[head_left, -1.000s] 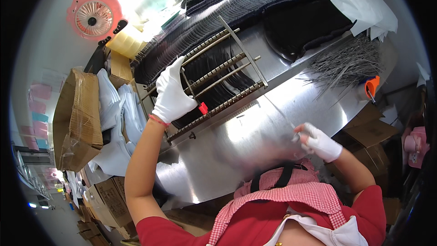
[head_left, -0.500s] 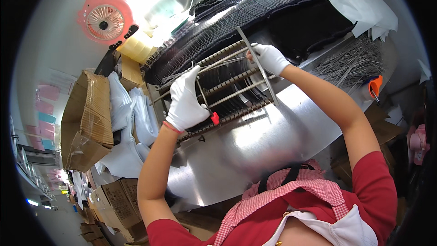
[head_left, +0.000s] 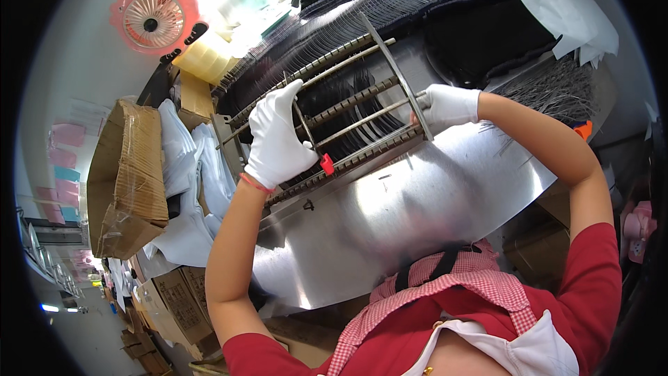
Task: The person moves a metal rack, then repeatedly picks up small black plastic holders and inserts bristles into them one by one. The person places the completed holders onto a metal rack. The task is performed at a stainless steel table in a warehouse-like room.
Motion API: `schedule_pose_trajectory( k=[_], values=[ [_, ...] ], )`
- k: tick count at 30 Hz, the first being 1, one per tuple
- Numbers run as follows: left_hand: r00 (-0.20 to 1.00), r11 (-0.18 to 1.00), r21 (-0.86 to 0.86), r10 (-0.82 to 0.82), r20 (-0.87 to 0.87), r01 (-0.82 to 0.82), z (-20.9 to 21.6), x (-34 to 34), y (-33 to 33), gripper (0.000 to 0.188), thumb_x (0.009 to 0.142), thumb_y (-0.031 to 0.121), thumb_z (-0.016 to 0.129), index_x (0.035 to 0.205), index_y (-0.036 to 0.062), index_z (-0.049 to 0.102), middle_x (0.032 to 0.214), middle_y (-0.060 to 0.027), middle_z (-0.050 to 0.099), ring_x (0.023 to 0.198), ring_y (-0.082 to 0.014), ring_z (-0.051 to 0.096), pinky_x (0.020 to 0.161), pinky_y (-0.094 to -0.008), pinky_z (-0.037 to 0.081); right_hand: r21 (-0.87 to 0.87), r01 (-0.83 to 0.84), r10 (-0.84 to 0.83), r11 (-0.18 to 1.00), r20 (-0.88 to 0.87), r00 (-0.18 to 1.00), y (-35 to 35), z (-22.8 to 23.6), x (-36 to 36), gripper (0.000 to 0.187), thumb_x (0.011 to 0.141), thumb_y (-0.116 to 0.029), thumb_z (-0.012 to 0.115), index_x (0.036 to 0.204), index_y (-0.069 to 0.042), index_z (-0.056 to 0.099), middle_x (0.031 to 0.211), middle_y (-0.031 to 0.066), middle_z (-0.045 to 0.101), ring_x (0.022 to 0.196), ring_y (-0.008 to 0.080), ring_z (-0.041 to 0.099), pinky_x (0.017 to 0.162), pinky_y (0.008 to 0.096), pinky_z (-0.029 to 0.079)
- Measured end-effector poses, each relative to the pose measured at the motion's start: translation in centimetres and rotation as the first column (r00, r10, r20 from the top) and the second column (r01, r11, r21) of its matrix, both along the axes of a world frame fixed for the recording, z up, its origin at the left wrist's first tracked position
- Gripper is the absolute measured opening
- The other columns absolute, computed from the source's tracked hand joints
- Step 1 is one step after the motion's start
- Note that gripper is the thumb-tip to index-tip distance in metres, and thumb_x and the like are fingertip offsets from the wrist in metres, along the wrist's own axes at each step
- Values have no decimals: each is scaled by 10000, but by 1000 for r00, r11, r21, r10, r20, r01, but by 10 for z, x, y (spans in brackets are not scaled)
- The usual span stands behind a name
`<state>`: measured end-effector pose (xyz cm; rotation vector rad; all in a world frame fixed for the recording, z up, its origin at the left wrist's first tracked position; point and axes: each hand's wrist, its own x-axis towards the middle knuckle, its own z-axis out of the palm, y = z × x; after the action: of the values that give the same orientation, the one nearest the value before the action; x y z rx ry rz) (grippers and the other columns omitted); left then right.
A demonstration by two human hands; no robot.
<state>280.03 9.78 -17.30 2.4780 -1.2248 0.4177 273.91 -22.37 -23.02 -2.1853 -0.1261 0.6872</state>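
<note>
My left hand (head_left: 278, 136), in a white glove, lies over the left part of a metal rack (head_left: 398, 73). Its fingers stretch up along the rack and its thumb stands apart. A red-tipped crossbar (head_left: 303, 124) runs right beside it. The rack has notched bars, and curved black strips (head_left: 355, 101) stand in rows between them. At the rack's right end, my gloved right hand (head_left: 449, 106) is closed by the end bar with bare fingertips showing. What it pinches, if anything, is hidden.
Behind the rack lies a long row of black pieces (head_left: 348, 17), with a black stack (head_left: 487, 35) at its right. Thin metal wires (head_left: 557, 97) are heaped farther right. A cardboard box (head_left: 132, 181) and white cloths (head_left: 184, 167) stand left, below a pink fan (head_left: 154, 14).
My right hand has come down and outward from the rack's upper right to its end bar. The thin wire stretched between my hands no longer shows. My left hand keeps its place on the rack.
</note>
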Motion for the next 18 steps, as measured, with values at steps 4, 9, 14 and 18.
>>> schedule_pose_trajectory(
  k=[4,9,14,18],
  values=[
    [986,998,59,25,-162,-15,3,13,-6,905,524,124,726,1379,76,431,1222,-176,519,1165,-362,472,1047,-433,331,-192,28,-4,981,123,992,6,6,-16,156,860,-162,688,986,-84,737,864,88,731,810,211,686,787,336,541],
    [964,999,-14,26,-266,-31,29,25,-7,888,523,138,742,1365,72,469,1218,-164,550,1149,-343,512,1028,-396,397,-351,110,3,930,306,952,11,18,-24,207,882,-273,691,1025,-131,738,882,107,727,839,277,699,786,357,543],
    [910,946,-302,-21,-414,-116,82,-10,-22,857,584,-61,650,1402,-4,399,1279,-180,538,1183,-279,576,978,-356,487,134,112,-155,985,369,916,-48,14,-45,110,894,-135,656,974,-76,704,818,56,701,750,146,667,741,278,524],
    [963,917,-384,-3,-271,-105,77,-46,-1,933,585,-124,577,1470,25,323,1275,-136,466,1146,-239,557,961,-342,522,-267,-23,81,964,208,975,-116,17,-95,131,872,-182,646,955,-110,719,852,57,724,814,235,693,793,349,525]
  ],
)
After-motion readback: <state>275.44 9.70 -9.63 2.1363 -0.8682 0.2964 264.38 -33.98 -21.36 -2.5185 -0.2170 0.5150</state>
